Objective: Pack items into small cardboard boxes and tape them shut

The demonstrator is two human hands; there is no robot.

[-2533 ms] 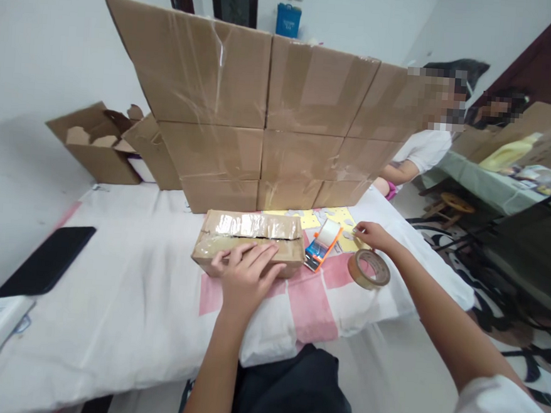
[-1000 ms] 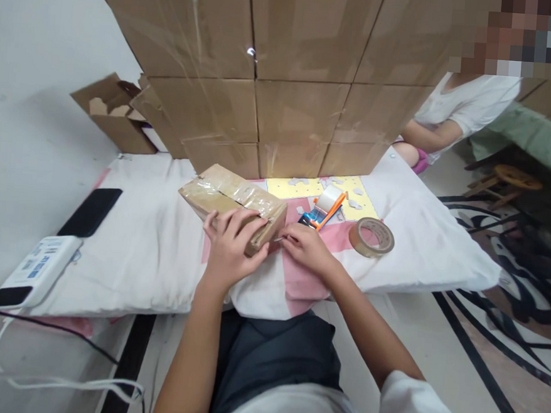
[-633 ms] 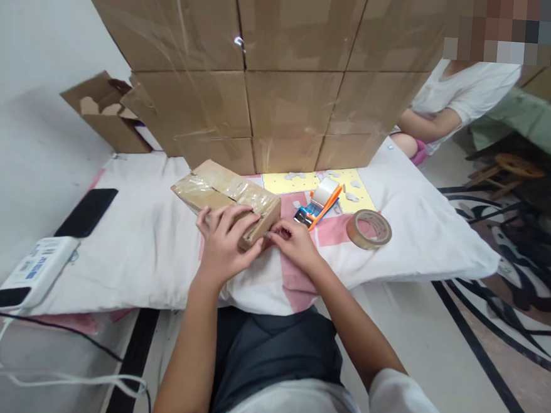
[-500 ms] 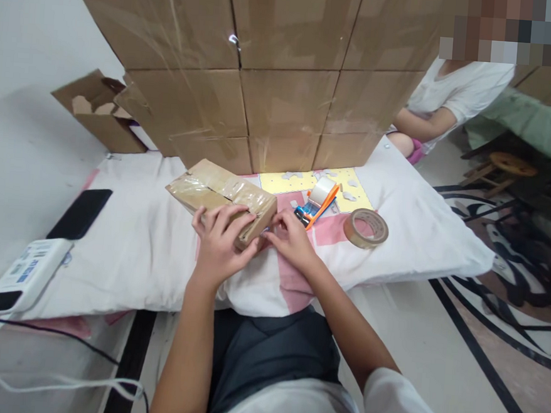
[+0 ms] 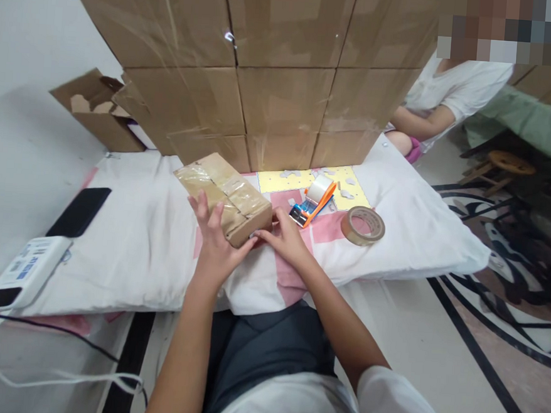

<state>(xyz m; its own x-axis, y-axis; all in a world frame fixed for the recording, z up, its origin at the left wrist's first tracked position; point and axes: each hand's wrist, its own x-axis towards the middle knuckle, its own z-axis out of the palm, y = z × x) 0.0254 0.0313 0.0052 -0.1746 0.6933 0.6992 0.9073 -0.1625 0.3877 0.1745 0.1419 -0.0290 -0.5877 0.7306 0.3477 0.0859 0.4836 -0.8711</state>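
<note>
A small taped cardboard box (image 5: 220,193) lies slanted on the white-covered table (image 5: 150,242). My left hand (image 5: 214,243) presses on its near long side, fingers spread over the top. My right hand (image 5: 282,238) sits at the box's near right corner, fingers pinched together on something small I cannot make out. An orange and blue tape dispenser (image 5: 314,200) lies just right of the box, and a brown tape roll (image 5: 363,225) lies flat further right.
A wall of stacked sealed cartons (image 5: 284,75) rises behind the box. An open carton (image 5: 93,109) stands at the back left. A black phone (image 5: 79,210) and a white device (image 5: 20,270) with cables lie at the left. Another person in white (image 5: 448,96) sits at the right.
My right hand came from the tape roll to the box's right corner. The box has turned so its right end points toward me, and my left hand has slid along its side.
</note>
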